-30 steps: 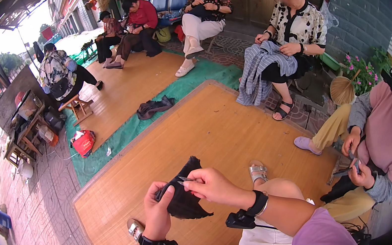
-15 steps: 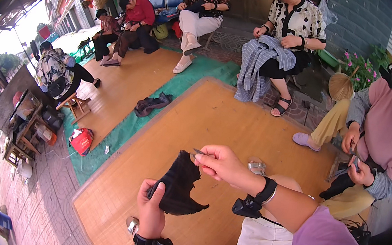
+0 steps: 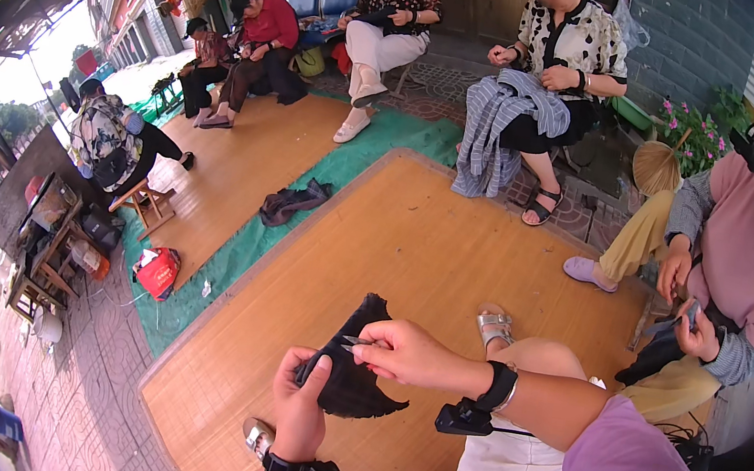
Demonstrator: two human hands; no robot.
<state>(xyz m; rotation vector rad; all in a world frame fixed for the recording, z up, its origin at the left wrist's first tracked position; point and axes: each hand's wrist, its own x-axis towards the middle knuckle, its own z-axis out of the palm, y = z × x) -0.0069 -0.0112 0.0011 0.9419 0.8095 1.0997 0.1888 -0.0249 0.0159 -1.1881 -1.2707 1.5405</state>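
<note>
My left hand [image 3: 302, 394] grips a piece of black fabric [image 3: 363, 390] with a frayed edge, thumb on top, at the lower middle. My right hand [image 3: 404, 353] is closed on small metal thread snips [image 3: 356, 340], whose pointed tip lies at the fabric just right of my left thumb. Both hands are raised in front of my lap, above the woven mat.
A person in pink [image 3: 740, 258] sits close on my right. Several others sit along the back, one with striped cloth [image 3: 508, 129]. A tan mat [image 3: 339, 230] covers the ground, beside green sheeting [image 3: 296, 195], a red bag [image 3: 156, 272] and a cluttered bench [image 3: 54, 238].
My right hand lifted the snips up and away from my left hand half a second ago and has come back down onto the fabric, near where it was a second ago.
</note>
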